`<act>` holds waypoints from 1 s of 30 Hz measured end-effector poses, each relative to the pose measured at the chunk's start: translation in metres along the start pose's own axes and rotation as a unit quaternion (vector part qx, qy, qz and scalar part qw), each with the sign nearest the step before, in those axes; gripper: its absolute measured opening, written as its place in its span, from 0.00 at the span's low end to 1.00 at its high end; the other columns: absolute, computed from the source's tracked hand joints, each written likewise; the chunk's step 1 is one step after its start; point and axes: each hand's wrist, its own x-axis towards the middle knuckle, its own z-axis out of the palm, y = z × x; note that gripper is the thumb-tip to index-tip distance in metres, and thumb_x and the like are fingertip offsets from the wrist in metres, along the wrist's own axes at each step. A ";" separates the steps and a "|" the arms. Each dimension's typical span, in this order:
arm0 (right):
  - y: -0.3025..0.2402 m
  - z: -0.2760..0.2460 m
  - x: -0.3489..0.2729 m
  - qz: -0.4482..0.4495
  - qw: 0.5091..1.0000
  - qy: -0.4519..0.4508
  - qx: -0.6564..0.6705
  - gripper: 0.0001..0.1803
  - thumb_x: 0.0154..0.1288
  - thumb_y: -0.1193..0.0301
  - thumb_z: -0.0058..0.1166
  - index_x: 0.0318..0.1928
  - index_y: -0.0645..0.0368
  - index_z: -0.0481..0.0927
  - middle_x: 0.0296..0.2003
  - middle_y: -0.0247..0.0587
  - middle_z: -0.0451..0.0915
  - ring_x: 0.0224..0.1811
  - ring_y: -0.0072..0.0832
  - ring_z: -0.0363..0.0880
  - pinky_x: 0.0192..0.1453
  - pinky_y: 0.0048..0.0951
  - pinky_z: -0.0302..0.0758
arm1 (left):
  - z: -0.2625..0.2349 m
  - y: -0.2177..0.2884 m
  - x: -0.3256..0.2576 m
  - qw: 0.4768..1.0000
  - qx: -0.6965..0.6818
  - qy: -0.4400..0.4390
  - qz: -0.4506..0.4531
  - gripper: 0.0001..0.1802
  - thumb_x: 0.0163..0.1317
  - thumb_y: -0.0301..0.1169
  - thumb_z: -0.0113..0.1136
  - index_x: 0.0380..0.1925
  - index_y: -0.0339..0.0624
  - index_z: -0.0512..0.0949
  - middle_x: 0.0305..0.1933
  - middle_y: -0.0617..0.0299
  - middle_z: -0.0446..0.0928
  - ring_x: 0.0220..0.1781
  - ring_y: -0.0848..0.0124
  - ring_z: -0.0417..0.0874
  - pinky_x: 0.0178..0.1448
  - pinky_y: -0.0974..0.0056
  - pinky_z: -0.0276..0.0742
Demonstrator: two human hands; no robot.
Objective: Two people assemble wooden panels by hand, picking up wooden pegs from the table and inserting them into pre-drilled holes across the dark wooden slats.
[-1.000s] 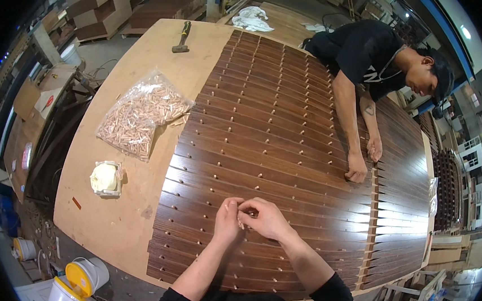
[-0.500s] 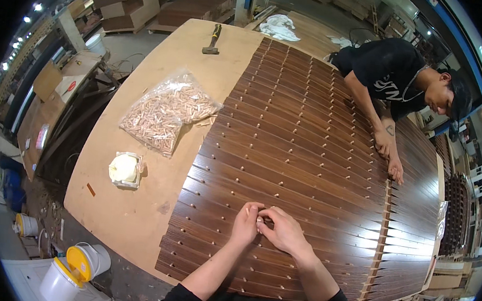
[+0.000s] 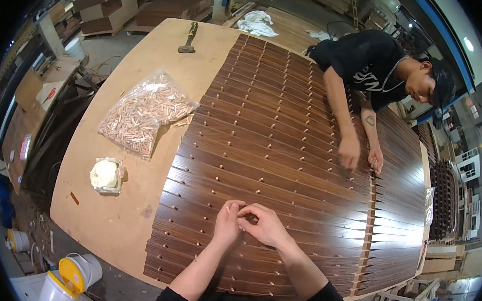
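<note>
My left hand (image 3: 227,224) and my right hand (image 3: 264,224) are pressed together, fingertips pinching something small over the near rows of dark brown wooden slats (image 3: 287,137). What the fingers pinch is too small to make out. Light wooden dowel pegs (image 3: 261,180) stick up from the slats in rows. The slats lie side by side across a pale plywood table (image 3: 129,209).
A clear bag of wooden dowels (image 3: 143,115) and a small tub of pale glue (image 3: 105,174) lie left on the table. A hammer (image 3: 189,37) rests at the far end. Another person (image 3: 372,70) in black leans over the slats, hands (image 3: 359,155) on them. Buckets (image 3: 75,273) stand below left.
My view has shifted a little, so the table sits further right and lower. My hands stay joined over the same slats. The other person's hands have moved along the slats.
</note>
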 end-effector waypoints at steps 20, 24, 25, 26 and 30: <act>0.003 0.016 0.001 -0.028 0.996 0.080 -0.028 0.08 0.69 0.72 0.62 0.44 0.63 0.84 0.35 0.38 0.85 0.34 0.22 0.84 0.39 0.27 0.81 | 0.002 -0.004 0.002 1.000 -0.013 0.024 -0.010 0.16 0.82 0.38 0.43 0.50 0.39 0.77 0.34 0.65 0.78 0.31 0.81 0.76 0.33 0.71 0.73; 0.014 0.008 0.005 0.024 0.996 0.072 0.055 0.10 0.67 0.72 0.64 0.46 0.62 0.85 0.34 0.38 0.86 0.35 0.22 0.84 0.40 0.27 0.80 | 0.002 0.003 -0.001 1.000 0.008 0.015 -0.009 0.16 0.82 0.39 0.43 0.50 0.40 0.75 0.29 0.65 0.77 0.27 0.81 0.74 0.30 0.72 0.71; 0.011 0.002 0.014 0.044 0.991 0.115 0.042 0.10 0.66 0.72 0.65 0.46 0.61 0.86 0.34 0.39 0.87 0.35 0.23 0.84 0.40 0.27 0.80 | -0.003 0.009 -0.002 0.999 -0.016 -0.002 -0.028 0.16 0.82 0.39 0.43 0.50 0.40 0.74 0.27 0.65 0.76 0.25 0.80 0.73 0.29 0.72 0.70; 0.008 -0.004 0.025 0.062 0.985 0.158 0.030 0.10 0.64 0.72 0.66 0.46 0.60 0.86 0.34 0.39 0.87 0.36 0.25 0.85 0.41 0.27 0.80 | -0.006 0.012 -0.003 0.998 -0.039 -0.018 -0.048 0.15 0.82 0.39 0.43 0.51 0.40 0.73 0.24 0.65 0.75 0.23 0.80 0.72 0.28 0.72 0.69; 0.053 -0.050 0.079 0.035 0.956 0.292 -0.008 0.12 0.64 0.69 0.67 0.47 0.59 0.85 0.34 0.41 0.88 0.36 0.26 0.87 0.43 0.29 0.81 | 0.004 0.016 -0.003 0.998 -0.012 -0.026 -0.052 0.15 0.82 0.39 0.42 0.53 0.43 0.74 0.21 0.66 0.73 0.20 0.79 0.69 0.24 0.72 0.65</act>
